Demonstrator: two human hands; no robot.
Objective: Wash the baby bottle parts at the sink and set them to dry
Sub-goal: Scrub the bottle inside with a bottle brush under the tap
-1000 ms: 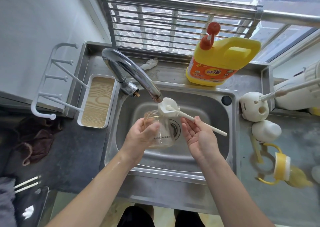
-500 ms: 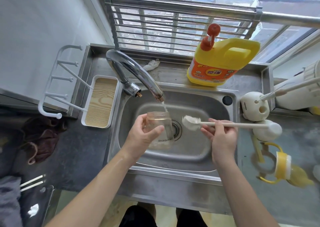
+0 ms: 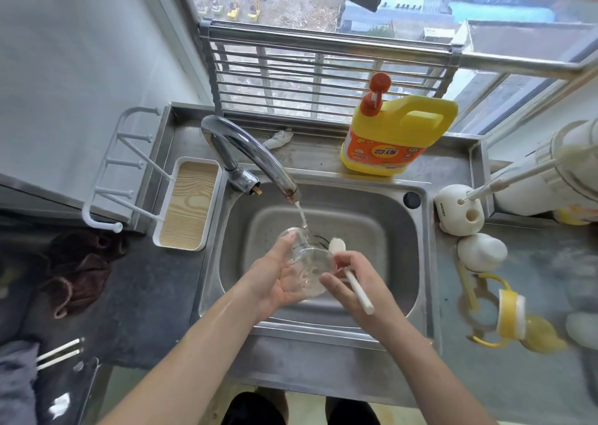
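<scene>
A clear glass baby bottle is held over the steel sink, tilted with its mouth up towards the tap. Water runs from the spout into the mouth. My left hand grips the bottle from the left, thumb on its neck. My right hand holds a white bottle brush by its handle, fingertips touching the bottle's base. The brush's sponge head pokes out just right of the bottle. On the right counter lie a yellow handled bottle collar and a white teat-shaped part.
A yellow detergent jug stands behind the sink. A white drying rack with pegs sits on the left. A white brush holder stands on the right counter. A dark cloth lies on the left counter.
My right hand has swung the brush from level to upright and moved left until it touches the bottle. The bottle now tilts under the running water.
</scene>
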